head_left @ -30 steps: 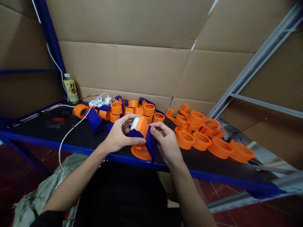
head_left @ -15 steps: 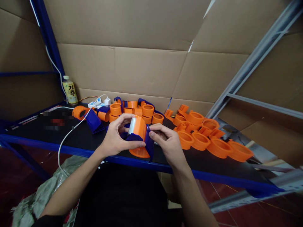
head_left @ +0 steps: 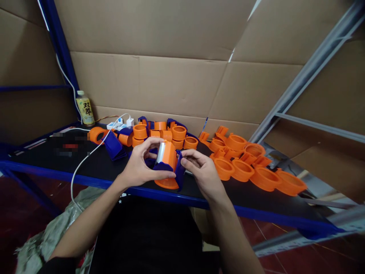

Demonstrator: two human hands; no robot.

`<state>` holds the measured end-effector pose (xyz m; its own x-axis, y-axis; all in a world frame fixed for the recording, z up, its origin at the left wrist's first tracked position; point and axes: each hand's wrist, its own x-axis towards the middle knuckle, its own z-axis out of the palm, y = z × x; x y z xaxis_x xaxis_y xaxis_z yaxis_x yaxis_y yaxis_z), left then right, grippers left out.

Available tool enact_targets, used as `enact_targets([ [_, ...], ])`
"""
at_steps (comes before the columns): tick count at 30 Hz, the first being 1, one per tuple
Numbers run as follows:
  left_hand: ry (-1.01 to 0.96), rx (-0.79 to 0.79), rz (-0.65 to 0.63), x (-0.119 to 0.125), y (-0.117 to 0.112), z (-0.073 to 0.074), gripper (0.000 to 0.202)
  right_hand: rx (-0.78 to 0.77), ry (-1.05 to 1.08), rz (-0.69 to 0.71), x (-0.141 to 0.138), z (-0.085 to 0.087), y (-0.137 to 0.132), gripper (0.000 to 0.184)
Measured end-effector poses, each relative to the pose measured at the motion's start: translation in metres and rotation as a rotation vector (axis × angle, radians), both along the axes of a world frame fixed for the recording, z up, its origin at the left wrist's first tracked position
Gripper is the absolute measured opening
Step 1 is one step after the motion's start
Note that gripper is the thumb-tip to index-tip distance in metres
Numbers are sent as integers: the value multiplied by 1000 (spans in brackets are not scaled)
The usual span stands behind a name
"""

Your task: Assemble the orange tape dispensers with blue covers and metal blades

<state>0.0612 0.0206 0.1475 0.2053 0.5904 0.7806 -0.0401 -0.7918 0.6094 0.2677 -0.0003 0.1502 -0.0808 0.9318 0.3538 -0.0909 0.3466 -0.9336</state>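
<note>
Above the front edge of the table, my left hand [head_left: 139,164] is closed around an orange and blue tape dispenser [head_left: 169,158] with a serrated metal blade. Its thumb lies along the near side, and the fingers reach over the top behind it. My right hand [head_left: 201,169] pinches a blue plastic side plate [head_left: 179,173] between thumb and fingertips at the dispenser's right side. Whether that plate is fully joined to the orange body, I cannot tell. The blade faces up and to the left.
Several orange tape dispenser bodies [head_left: 241,169] stand at the right of the black table [head_left: 273,207]. Orange rings [head_left: 179,133] and blue parts [head_left: 113,146] lie behind and left of my hands. A white cable [head_left: 74,175] hangs over the front edge. A bottle [head_left: 84,108] stands at the back left.
Both hands keep their grip on the dispenser. The blue side plate's lower end has shifted slightly up and left against the orange body; otherwise the view moves only a little.
</note>
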Motion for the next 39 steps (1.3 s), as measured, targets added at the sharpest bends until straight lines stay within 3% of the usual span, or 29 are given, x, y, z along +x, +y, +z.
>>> enact_targets([
  [11, 3, -8, -123, -7, 5, -7, 78, -64, 48, 108, -3, 5, -7, 34],
  [20, 37, -40, -87, -10, 0, -3, 82, -102, 70, 169, -5, 5, -6, 37],
  [24, 58, -105, -128, -9, 2, 0, 79, -40, 77, 124, -5, -1, 2, 33],
  [28, 28, -167, -183, -4, 4, 1, 71, 126, -116, -43, -6, -4, 2, 26],
  [32, -90, -242, -95, 4, 7, 1, 63, 428, -485, -368, -10, 2, -12, 23],
  [36, -324, -393, -10, 10, 13, -1, 59, 594, -811, -390, -17, 2, -34, 62],
  [39, -431, -547, -38, 13, 18, -5, 52, 636, -1000, -426, -22, -4, -44, 90],
])
